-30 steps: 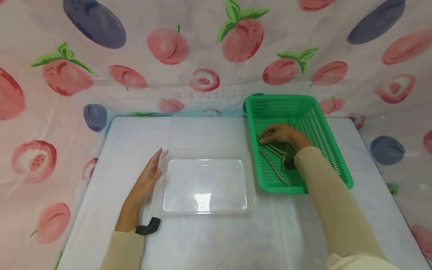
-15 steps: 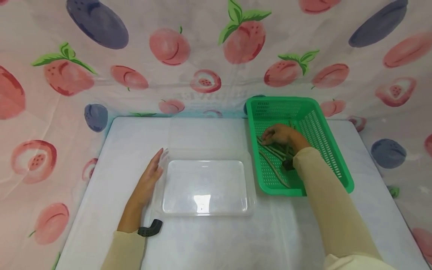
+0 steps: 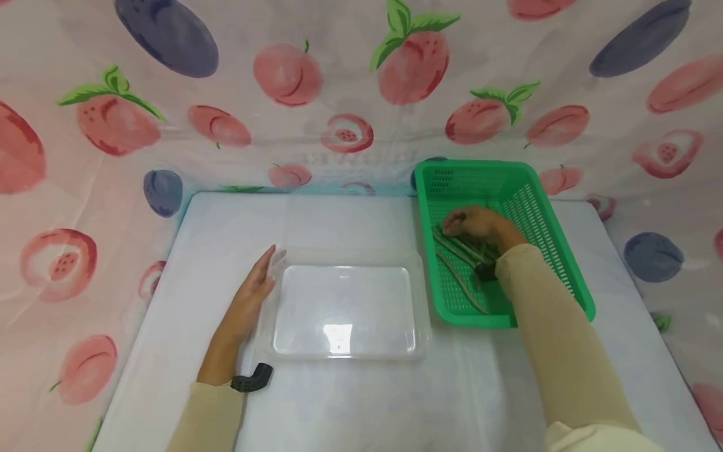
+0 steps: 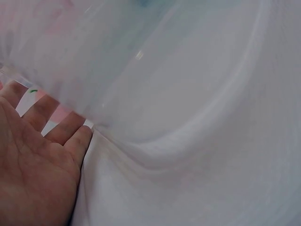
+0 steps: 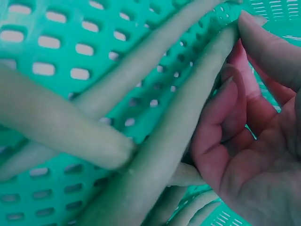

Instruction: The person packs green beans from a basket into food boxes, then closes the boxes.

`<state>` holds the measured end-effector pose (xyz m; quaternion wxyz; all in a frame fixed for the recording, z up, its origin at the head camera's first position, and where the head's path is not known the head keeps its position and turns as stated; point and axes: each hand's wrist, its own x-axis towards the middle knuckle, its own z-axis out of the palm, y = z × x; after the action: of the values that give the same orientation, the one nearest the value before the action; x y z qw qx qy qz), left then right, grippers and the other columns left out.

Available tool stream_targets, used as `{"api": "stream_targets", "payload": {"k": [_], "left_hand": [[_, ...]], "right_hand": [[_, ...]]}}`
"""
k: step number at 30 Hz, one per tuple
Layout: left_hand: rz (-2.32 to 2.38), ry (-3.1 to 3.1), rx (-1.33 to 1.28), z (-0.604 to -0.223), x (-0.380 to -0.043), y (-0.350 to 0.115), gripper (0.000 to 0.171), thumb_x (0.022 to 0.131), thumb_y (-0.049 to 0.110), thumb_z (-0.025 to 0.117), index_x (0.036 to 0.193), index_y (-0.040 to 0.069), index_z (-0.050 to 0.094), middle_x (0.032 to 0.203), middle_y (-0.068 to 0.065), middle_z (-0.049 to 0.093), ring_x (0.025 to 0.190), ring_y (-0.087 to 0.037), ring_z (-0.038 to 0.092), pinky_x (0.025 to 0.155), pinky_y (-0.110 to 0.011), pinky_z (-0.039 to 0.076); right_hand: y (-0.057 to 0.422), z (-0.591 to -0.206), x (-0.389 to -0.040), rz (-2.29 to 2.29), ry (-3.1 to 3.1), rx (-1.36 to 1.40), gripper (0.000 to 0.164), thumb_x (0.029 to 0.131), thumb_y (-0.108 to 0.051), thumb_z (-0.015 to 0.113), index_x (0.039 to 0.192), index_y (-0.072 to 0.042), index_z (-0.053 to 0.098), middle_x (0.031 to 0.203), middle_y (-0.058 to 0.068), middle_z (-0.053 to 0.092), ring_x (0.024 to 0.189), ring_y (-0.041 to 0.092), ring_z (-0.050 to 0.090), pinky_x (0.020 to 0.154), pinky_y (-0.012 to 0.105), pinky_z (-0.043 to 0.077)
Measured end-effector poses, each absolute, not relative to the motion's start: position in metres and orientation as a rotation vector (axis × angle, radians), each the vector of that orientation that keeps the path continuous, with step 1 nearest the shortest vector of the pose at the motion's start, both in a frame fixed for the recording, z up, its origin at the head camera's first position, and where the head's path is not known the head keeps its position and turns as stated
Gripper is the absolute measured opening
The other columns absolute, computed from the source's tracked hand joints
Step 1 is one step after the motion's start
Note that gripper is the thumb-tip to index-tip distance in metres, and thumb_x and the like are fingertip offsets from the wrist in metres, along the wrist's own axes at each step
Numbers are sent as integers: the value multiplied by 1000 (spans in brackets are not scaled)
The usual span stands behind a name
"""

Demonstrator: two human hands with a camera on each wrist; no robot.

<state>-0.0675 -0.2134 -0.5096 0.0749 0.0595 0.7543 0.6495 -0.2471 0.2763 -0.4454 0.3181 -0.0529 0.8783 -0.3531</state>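
Note:
In the head view my left hand (image 3: 250, 306) lies along the left side of a clear plastic container (image 3: 421, 307), its fingers straight. The left wrist view has the fingertips of that hand touching the see-through wall (image 4: 136, 94). My right hand (image 3: 477, 225) is down inside a green perforated basket (image 3: 565, 267), among several green beans (image 3: 460, 282). Seen close in the right wrist view, its thumb and index finger pinch the end of one green bean (image 5: 188, 113), while the other fingers are curled beside it. Other beans cross under and next to that one.
The container and basket stand side by side on a white-covered table (image 3: 350, 408). A fruit-printed cloth (image 3: 339, 75) hangs behind and at both sides. A black strap piece (image 3: 254, 378) sits at the left wrist.
The right hand's fingers have shifted slightly at the end of the beans within the basket. The left hand stays against the container. The whole head view has drifted a little.

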Motion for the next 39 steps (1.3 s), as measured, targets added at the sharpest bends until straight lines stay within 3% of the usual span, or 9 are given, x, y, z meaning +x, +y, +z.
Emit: {"api": "stream_targets", "payload": {"k": [5, 10, 14, 19, 26, 33, 39], "left_hand": [[1948, 2254, 175, -508, -70, -212, 61, 108, 16, 40, 165, 25, 20, 173, 1, 13, 158, -36, 13, 118, -73, 19], [1943, 2265, 161, -507, -69, -213, 61, 107, 16, 41, 165, 25, 21, 173, 0, 13, 158, -36, 13, 118, -73, 18], [1951, 2265, 172, -506, -68, -214, 62, 107, 15, 41, 165, 22, 20, 173, -3, 13, 159, -38, 12, 119, -72, 17], [1960, 2259, 164, -505, -67, -216, 62, 107, 15, 42, 164, 17, 20, 173, -3, 14, 159, -36, 10, 120, -72, 14], [1965, 2263, 173, -506, -67, -216, 61, 107, 15, 42, 164, 20, 21, 173, -3, 16, 159, -35, 12, 122, -69, 13], [1963, 2270, 197, -508, -69, -216, 60, 108, 14, 42, 164, 21, 22, 173, -2, 14, 160, -32, 8, 125, -65, 7], [1947, 2259, 180, -506, -67, -215, 61, 108, 16, 41, 165, 21, 20, 173, -2, 13, 159, -35, 10, 121, -70, 13]], "right_hand": [[283, -439, -249, -949, 2277, -151, 45, 103, -26, 61, 139, 0, 56, 140, 18, 56, 123, 30, 54, 99, 45, 50], [288, -431, -243, -1007, 2220, -118, 52, 104, -31, 59, 147, -1, 50, 152, 21, 47, 140, 40, 46, 109, 56, 46], [287, -426, -238, -1103, 2203, -87, 49, 105, -31, 58, 144, -1, 49, 144, 20, 52, 132, 36, 52, 103, 52, 52], [285, -417, -233, -1279, 2168, -56, 42, 107, -34, 52, 136, -6, 43, 130, 20, 61, 111, 29, 68, 86, 44, 59], [281, -404, -225, -1333, 2149, -37, 39, 108, -42, 44, 133, -13, 34, 130, 21, 61, 98, 28, 75, 75, 46, 61], [271, -386, -210, -1399, 2130, 18, 42, 109, -38, 45, 140, -12, 30, 124, 11, 66, 91, 18, 76, 74, 37, 62], [267, -372, -196, -1480, 2046, 38, 67, 106, -22, 57, 157, -8, 16, 128, 3, 66, 102, 14, 73, 88, 34, 60]]}}
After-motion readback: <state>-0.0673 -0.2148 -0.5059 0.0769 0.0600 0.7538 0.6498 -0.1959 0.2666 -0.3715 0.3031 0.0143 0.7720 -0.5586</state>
